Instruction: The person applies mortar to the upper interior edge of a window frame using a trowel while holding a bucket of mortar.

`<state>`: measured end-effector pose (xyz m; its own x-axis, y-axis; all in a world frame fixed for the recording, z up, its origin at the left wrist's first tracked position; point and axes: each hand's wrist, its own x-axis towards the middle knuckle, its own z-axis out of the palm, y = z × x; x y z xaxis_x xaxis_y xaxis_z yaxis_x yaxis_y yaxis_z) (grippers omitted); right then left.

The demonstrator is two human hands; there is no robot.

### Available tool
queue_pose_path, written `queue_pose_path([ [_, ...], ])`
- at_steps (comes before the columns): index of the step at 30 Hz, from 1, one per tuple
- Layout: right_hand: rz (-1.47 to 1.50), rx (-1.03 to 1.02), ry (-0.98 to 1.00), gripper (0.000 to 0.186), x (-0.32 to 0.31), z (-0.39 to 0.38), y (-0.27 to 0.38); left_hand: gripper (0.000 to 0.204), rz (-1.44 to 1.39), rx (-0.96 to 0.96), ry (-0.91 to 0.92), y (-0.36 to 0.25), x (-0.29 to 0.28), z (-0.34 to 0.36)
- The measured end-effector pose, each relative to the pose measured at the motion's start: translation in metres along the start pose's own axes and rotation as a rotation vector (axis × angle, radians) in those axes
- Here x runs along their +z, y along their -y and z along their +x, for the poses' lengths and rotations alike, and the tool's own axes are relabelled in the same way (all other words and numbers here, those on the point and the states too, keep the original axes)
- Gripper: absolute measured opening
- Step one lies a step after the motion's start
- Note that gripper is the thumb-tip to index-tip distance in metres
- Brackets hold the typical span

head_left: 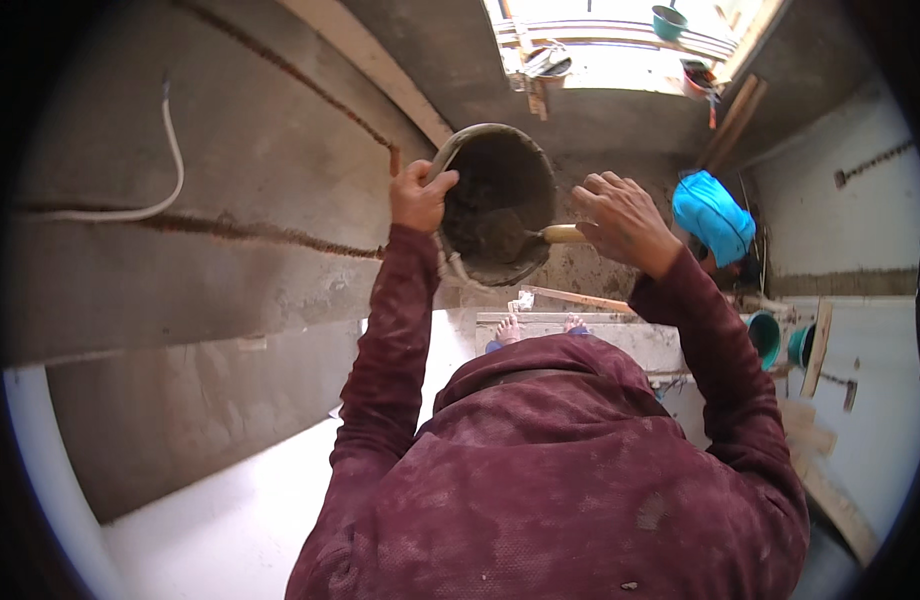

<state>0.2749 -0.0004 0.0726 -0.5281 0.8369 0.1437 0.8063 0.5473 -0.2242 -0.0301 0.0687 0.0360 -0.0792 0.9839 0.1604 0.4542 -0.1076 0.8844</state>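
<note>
My left hand [420, 195] grips the rim of a round mortar pan [500, 165] and holds it up, tilted toward me, in front of a grey plastered wall. Wet grey mortar [485, 235] lies in its lower part. My right hand [625, 220] is closed on the pale wooden handle of a trowel [560, 233], whose blade is sunk into the mortar. Both arms wear dusty maroon sleeves. My bare feet [510, 328] show below the pan, standing on a plank.
The grey wall [180, 270] at left has chased grooves and a white cable [170, 130]. A person in a blue head covering [715, 215] is below at right, near green buckets [765, 335] and wooden boards [815, 350]. A bright opening [620, 45] lies above.
</note>
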Motion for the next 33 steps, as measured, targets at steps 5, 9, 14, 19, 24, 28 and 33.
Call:
queue_pose_path([
  [5,0.122,0.08,0.348,0.052,0.048,-0.005,-0.013,0.018,-0.219,-0.053,0.076,-0.034,-0.013,-0.007],
  [9,0.166,0.069,0.354,0.038,0.057,-0.008,0.002,0.022,-0.267,-0.057,0.08,-0.049,-0.023,-0.016],
  [14,0.14,0.045,0.238,0.019,0.042,0.006,0.012,0.023,-0.14,-0.024,0.153,-0.079,-0.027,-0.024],
  [19,0.306,0.007,0.205,0.017,0.055,0.01,0.028,0.024,-0.123,0.002,0.161,-0.095,-0.01,-0.037],
  [24,0.443,0.113,0.166,0.025,0.062,0.009,0.036,0.029,-0.076,0.036,0.023,-0.101,-0.011,-0.042],
  [28,0.514,0.135,0.086,0.026,0.041,0.001,0.026,0.036,-0.201,-0.054,-0.217,-0.08,-0.027,-0.044],
  [33,0.475,0.149,0.045,0.025,0.0,-0.026,0.018,0.026,-0.841,-0.352,-0.221,-0.044,-0.037,-0.061],
])
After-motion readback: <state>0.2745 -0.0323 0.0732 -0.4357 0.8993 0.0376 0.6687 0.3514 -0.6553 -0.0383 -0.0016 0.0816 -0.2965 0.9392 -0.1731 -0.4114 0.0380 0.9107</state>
